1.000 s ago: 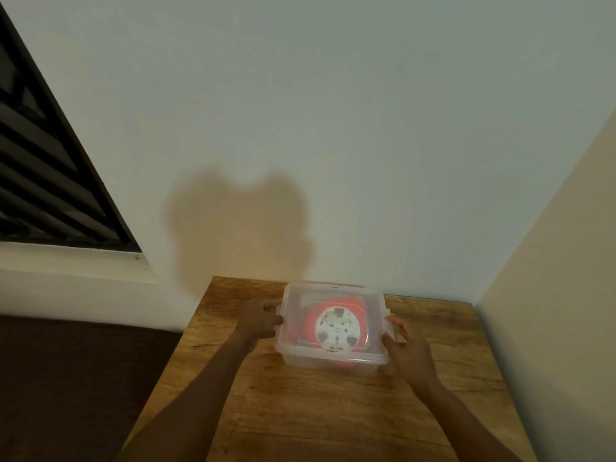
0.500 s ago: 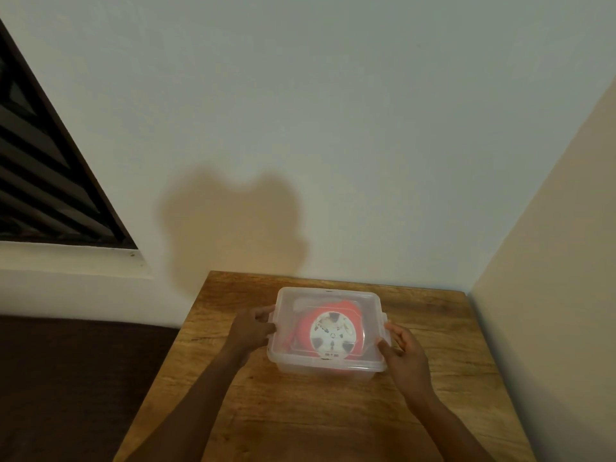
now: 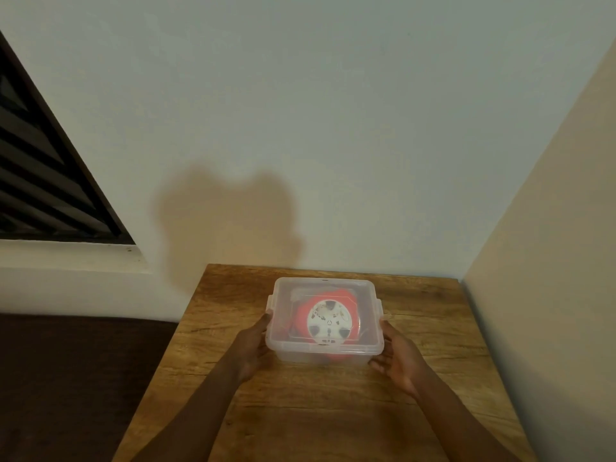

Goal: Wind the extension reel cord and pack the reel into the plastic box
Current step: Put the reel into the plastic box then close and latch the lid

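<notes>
A clear plastic box (image 3: 283, 353) with its lid on stands on the wooden table (image 3: 333, 411), near the back wall. Through the lid I see the orange extension reel (image 3: 301, 315) with its white round face (image 3: 330, 323) turned up. My left hand (image 3: 253, 345) holds the box's left side, thumb up by the lid's rim. On the right side my right hand (image 3: 396, 358) holds the box, thumb near the lid's edge and fingers curled at the lower front corner. The cord is not clearly visible inside.
The table sits in a corner, with a white wall (image 3: 333, 128) behind it and a cream wall (image 3: 550, 261) along its right edge. A dark louvred window (image 3: 40, 181) is at the upper left. Dark floor (image 3: 66, 378) lies left of the table.
The box has turned from a slight slant to square with the table. Both hands have slid from the side latches toward the box's near corners.
</notes>
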`<state>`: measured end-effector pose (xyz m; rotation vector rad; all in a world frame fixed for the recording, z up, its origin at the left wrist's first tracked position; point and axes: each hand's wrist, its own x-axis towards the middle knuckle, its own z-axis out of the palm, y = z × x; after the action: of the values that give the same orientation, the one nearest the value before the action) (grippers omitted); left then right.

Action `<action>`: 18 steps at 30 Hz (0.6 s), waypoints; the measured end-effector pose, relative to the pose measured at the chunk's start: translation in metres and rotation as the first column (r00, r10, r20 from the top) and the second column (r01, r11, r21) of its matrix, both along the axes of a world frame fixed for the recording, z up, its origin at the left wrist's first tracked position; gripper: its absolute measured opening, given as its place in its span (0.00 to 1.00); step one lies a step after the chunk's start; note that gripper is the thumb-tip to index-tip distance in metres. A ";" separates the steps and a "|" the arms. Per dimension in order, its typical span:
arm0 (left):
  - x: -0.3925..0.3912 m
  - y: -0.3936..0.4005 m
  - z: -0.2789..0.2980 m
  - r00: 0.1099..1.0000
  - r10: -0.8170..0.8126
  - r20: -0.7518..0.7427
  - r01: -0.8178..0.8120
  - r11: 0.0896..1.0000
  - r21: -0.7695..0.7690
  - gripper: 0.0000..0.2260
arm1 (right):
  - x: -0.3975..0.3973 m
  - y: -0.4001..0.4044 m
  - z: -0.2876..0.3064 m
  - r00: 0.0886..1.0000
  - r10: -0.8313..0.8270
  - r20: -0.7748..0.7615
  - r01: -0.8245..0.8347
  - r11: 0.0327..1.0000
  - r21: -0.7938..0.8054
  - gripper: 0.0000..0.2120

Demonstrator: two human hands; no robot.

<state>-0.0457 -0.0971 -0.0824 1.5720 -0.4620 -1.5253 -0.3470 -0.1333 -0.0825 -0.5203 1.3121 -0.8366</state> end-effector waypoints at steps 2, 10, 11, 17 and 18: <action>-0.001 -0.001 0.003 1.000 0.027 -0.006 -0.028 0.999 -0.038 0.14 | 0.001 -0.004 0.003 1.000 -0.001 -0.029 0.000 0.999 -0.039 0.11; -0.001 -0.001 0.007 0.999 0.032 0.028 -0.030 0.997 -0.067 0.11 | 0.006 -0.011 0.014 0.983 -0.039 -0.177 0.024 0.996 -0.086 0.21; -0.001 -0.001 0.007 0.999 0.032 0.030 -0.030 0.997 -0.070 0.11 | 0.008 -0.011 0.015 0.971 -0.046 -0.234 0.017 0.992 -0.126 0.22; -0.005 0.000 0.003 0.997 0.052 0.057 -0.046 0.994 -0.101 0.10 | 0.019 0.001 0.010 0.813 -0.123 -0.569 -0.150 0.900 -0.409 0.13; -0.005 0.001 0.002 0.996 0.057 0.064 -0.049 0.993 -0.110 0.10 | 0.021 0.003 0.007 0.789 -0.140 -0.598 -0.168 0.887 -0.429 0.13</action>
<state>-0.0512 -0.0965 -0.0806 1.5423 -0.5280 -1.3881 -0.3265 -0.1303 -0.0756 -1.2742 1.7003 -1.0196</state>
